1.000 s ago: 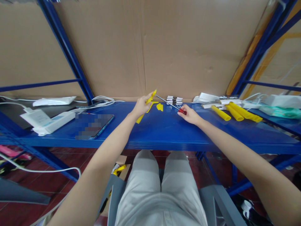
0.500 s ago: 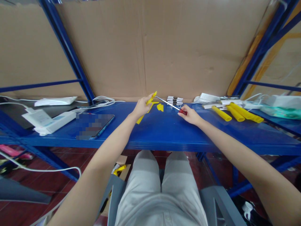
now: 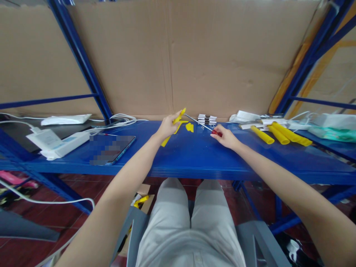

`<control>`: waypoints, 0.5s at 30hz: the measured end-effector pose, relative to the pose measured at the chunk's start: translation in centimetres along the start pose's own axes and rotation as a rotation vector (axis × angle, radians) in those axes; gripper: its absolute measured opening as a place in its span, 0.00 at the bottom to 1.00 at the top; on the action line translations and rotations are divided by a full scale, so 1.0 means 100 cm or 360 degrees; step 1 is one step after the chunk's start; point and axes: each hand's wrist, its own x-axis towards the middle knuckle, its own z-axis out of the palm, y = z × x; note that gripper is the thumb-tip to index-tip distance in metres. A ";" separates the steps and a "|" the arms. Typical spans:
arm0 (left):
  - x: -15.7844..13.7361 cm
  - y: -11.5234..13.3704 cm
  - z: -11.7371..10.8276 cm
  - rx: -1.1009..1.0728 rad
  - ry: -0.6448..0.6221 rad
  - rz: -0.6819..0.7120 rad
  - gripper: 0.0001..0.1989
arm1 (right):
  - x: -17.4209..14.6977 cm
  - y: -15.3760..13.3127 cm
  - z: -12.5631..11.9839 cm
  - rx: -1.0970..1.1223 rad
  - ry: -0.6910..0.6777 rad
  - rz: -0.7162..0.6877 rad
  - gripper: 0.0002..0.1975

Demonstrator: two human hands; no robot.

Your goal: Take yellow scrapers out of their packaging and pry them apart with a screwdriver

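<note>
My left hand [image 3: 168, 126] is closed on a small yellow plastic part [image 3: 180, 115], held just above the blue shelf. A screwdriver [image 3: 198, 122] with a red handle lies in the closed fingers of my right hand [image 3: 226, 136]. Its metal shaft slants up and left, with the tip at or close to the yellow part; whether they touch I cannot tell. Below my left hand a long yellow piece [image 3: 166, 141] rests on the shelf. Beside it lies a smaller yellow piece [image 3: 190, 127]. Tiny metal bits [image 3: 211, 127], too small to name, sit near the screwdriver shaft.
Small black-and-white packs [image 3: 207, 119] stand against the cardboard backing [image 3: 172, 55]. Several yellow tubes [image 3: 262, 134] lie to the right. At left are a tablet-like device [image 3: 119, 148], a white power strip [image 3: 69, 144] and coiled white cables [image 3: 124, 119]. Blue posts [image 3: 80, 59] rise on both sides.
Almost nothing differs. Both hands keep their places, and the screwdriver still points at the yellow part.
</note>
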 end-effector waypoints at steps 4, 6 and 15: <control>0.001 0.000 0.000 0.0036 0.0023 -0.0019 0.28 | 0.003 -0.003 0.000 -0.0042 -0.0041 -0.0028 0.10; 0.001 -0.002 0.000 0.0053 0.0034 -0.0032 0.29 | 0.004 -0.004 0.000 -0.0079 -0.0049 -0.0077 0.11; 0.000 -0.006 0.003 0.0073 0.0031 0.0021 0.28 | 0.003 0.001 0.002 -0.0017 0.0012 0.0047 0.08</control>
